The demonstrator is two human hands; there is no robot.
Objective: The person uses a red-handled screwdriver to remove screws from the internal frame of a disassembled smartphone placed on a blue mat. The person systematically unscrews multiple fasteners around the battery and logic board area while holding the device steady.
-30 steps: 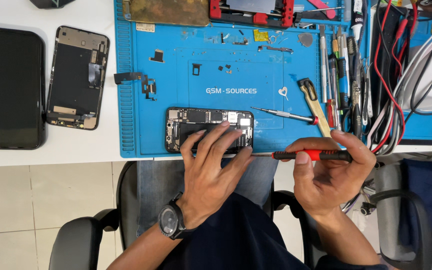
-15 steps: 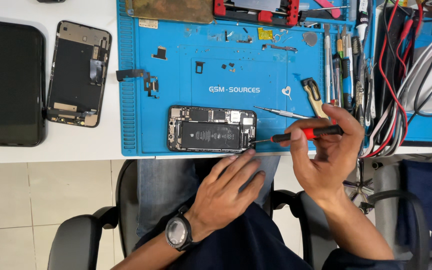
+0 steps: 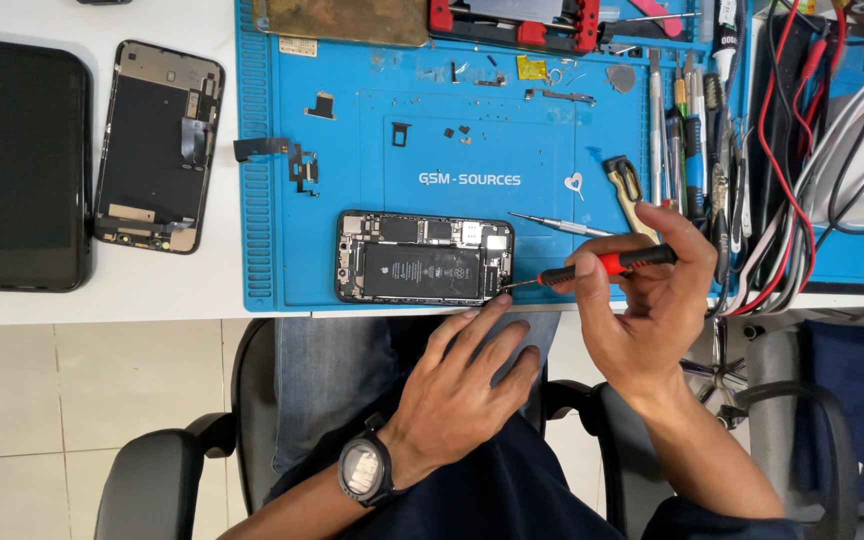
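An opened phone body (image 3: 424,259) with its battery and boards exposed lies flat on the blue work mat (image 3: 352,270) near the front edge. My right hand (image 3: 652,300) grips a red-and-black screwdriver (image 3: 602,266), its tip touching the phone's lower right corner. My left hand (image 3: 467,385) hovers below the table edge over my lap, fingers spread, holding nothing, its fingertips just short of the phone. A watch sits on that wrist.
A black phone screen (image 3: 17,165) and a detached rear housing (image 3: 157,148) lie on the white table at left. Small parts, screws, a second thin screwdriver (image 3: 557,224), tweezers and tools (image 3: 687,130) sit on the mat. Tangled cables (image 3: 802,180) crowd the right.
My left hand has slid off the phone and down toward my lap. My right hand has lifted the screwdriver and brought its tip to the phone's lower right corner.
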